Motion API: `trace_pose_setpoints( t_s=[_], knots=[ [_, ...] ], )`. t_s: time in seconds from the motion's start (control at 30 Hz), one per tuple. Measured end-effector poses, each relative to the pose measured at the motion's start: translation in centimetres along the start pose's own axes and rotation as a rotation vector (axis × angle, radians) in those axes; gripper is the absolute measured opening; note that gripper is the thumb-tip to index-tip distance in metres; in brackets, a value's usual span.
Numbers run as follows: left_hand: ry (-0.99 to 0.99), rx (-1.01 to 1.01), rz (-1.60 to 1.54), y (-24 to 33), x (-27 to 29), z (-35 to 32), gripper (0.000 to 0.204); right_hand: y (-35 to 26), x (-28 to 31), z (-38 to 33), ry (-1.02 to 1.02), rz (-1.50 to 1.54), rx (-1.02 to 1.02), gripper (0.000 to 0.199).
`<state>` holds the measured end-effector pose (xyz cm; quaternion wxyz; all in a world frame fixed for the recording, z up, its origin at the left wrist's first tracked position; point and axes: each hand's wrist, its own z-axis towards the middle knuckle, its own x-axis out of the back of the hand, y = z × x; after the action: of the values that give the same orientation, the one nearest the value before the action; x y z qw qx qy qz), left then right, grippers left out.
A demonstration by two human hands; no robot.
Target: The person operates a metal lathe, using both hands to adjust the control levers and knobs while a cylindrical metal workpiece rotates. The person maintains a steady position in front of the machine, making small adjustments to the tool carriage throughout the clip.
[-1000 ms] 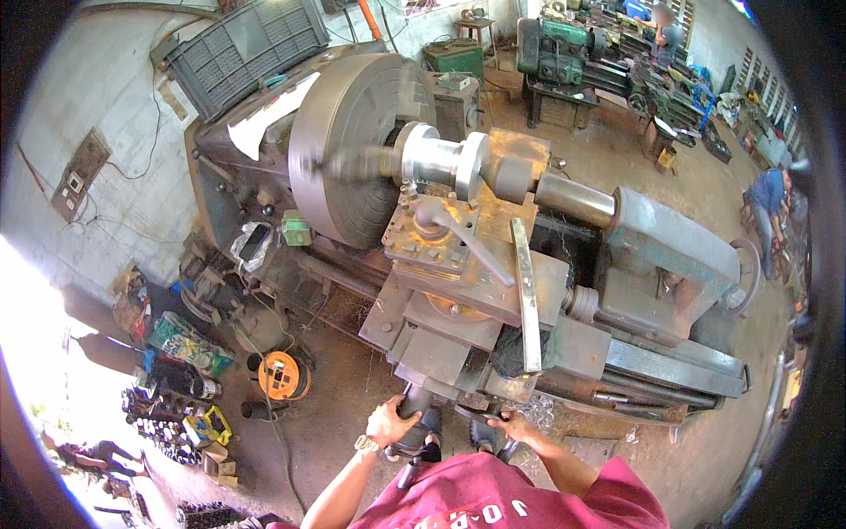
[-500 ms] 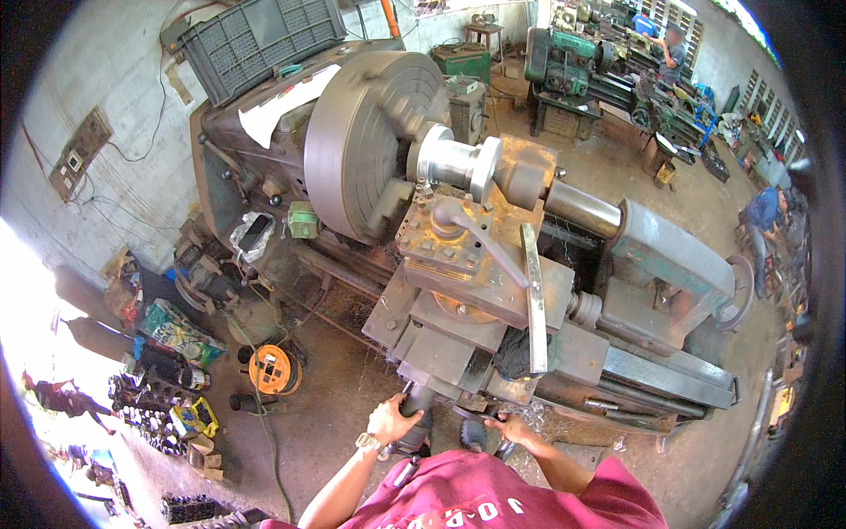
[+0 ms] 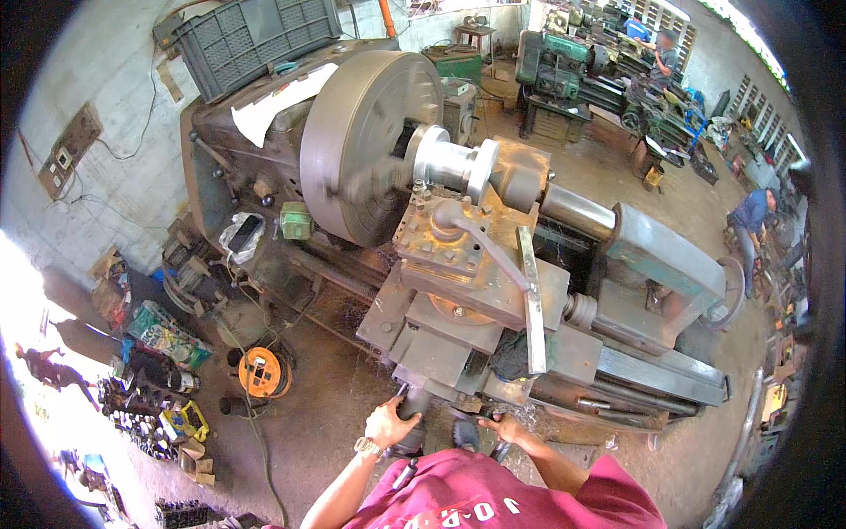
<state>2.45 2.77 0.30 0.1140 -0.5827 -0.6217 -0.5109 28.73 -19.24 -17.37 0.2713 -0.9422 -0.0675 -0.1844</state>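
I stand at a large lathe [image 3: 617, 264]. Its big round chuck [image 3: 361, 145] looks blurred, and a shiny metal cylinder [image 3: 454, 163] sticks out of it toward the tool post [image 3: 449, 238]. My left hand [image 3: 390, 423], with a watch on the wrist, grips a dark handwheel [image 3: 412, 407] at the front of the carriage [image 3: 441, 344]. My right hand [image 3: 507, 429] is closed on a second handle just to the right. A long steel bar [image 3: 531, 300] lies across the carriage.
An orange cable reel [image 3: 262, 372] sits on the dirty floor to the left, with boxes and parts [image 3: 159, 379] beside it. A grey crate [image 3: 256, 40] rests on the headstock. Other lathes [image 3: 573, 70] and people stand at the back right.
The view has shifted slightly, so the lathe sits a little lower and closer in the picture. Both hands stay on the carriage handles.
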Motion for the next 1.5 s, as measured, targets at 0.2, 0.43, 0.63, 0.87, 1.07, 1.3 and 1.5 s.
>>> trace_pose_setpoints(
  t_s=[0.2,0.43,0.63,0.87,1.07,1.3,1.5],
  knots=[
    [0.000,-0.009,-0.003,-0.2,-0.2,0.1,0.070,-0.3,0.2,-0.2,0.006,-0.037,0.043,0.069],
    [-0.003,-0.006,-0.020,-0.5,-0.4,0.3,0.069,-1.1,0.6,-0.3,-0.005,-0.095,0.063,0.082],
    [-0.001,-0.001,-0.013,-0.2,-0.1,0.1,0.068,-0.8,0.5,0.0,-0.061,-0.095,0.098,0.091],
    [-0.005,0.004,0.000,0.1,0.2,0.0,0.068,-1.6,0.9,-0.9,-0.066,-0.161,0.171,0.088],
    [-0.026,0.029,0.013,0.1,0.2,0.0,0.070,-1.7,0.2,-0.3,0.002,-0.153,0.091,0.089],
    [-0.029,0.027,0.002,-0.2,-0.1,0.1,0.071,-2.0,0.2,-0.3,0.012,-0.169,0.005,0.093],
    [-0.012,0.015,0.012,-0.3,-0.2,0.2,0.070,-3.2,0.9,-1.6,-0.036,-0.217,0.123,0.097]
  ],
)
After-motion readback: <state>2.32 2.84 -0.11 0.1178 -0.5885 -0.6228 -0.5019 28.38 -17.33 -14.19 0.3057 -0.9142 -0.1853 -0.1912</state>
